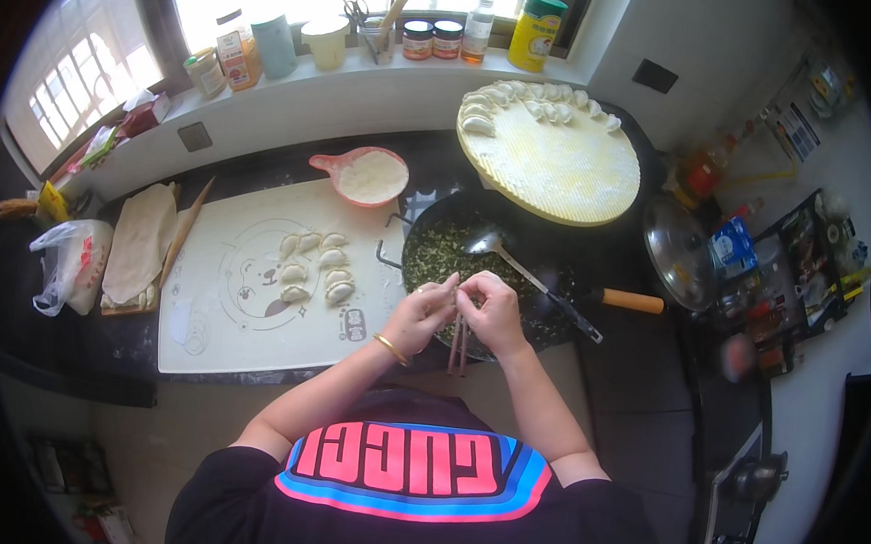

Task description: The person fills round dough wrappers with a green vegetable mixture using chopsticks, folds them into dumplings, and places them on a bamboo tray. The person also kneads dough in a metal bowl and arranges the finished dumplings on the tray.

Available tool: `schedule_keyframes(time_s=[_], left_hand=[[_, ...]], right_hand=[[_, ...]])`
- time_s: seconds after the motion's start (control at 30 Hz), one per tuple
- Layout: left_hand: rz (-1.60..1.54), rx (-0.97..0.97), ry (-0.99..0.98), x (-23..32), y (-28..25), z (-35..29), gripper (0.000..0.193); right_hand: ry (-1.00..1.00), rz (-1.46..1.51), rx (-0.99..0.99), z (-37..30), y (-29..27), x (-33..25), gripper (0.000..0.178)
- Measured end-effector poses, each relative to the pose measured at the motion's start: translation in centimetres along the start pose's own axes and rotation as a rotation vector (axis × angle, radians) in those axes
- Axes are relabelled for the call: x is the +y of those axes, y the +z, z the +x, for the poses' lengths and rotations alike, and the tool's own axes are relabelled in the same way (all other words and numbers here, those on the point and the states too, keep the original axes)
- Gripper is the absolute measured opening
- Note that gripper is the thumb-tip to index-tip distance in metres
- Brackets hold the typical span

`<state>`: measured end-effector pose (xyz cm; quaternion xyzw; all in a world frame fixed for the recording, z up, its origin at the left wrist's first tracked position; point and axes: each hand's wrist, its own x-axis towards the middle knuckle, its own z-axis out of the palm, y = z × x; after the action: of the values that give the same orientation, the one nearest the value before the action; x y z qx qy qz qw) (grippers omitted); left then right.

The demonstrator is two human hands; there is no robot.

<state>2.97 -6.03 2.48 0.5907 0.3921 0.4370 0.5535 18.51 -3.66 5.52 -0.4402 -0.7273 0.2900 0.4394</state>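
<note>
My left hand (pixel 420 317) and my right hand (pixel 493 311) meet over the near side of a black wok (pixel 424 208). Their fingertips are pinched together; whatever lies between them is hidden. A pair of chopsticks (pixel 459 349) points back toward me from beneath my right hand, apparently held in its curled fingers. Chopped green filling (pixel 431 252) fills the wok, and a metal ladle (pixel 521 269) rests in it. To the left, several folded dumplings (pixel 332 258) sit in two columns on a white printed mat (pixel 199 335).
A round yellowish tray (pixel 551 175) bears several dumplings along its far edge. Behind the mat is a pink bowl of flour (pixel 372 177). Left stand a rolling pin (pixel 186 232), stacked dough sheets (pixel 140 249) and a plastic bag (pixel 71 261). The wok's wooden handle (pixel 633 301) points right, near a glass lid (pixel 679 249).
</note>
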Motion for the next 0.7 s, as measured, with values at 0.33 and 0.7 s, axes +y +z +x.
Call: schedule_keyframes(time_s=[0.33, 0.7], left_hand=[[-0.165, 0.052, -0.037, -0.2, 1.7, 0.7, 0.045], [-0.778, 0.046, -0.258, 0.5, 4.4, 1.2, 0.067]], right_hand=[[0.077, 0.103, -0.006, -0.5, -1.8, 1.2, 0.006], [0.096, 0.069, 0.082, -1.2, -2.7, 2.2, 0.008]])
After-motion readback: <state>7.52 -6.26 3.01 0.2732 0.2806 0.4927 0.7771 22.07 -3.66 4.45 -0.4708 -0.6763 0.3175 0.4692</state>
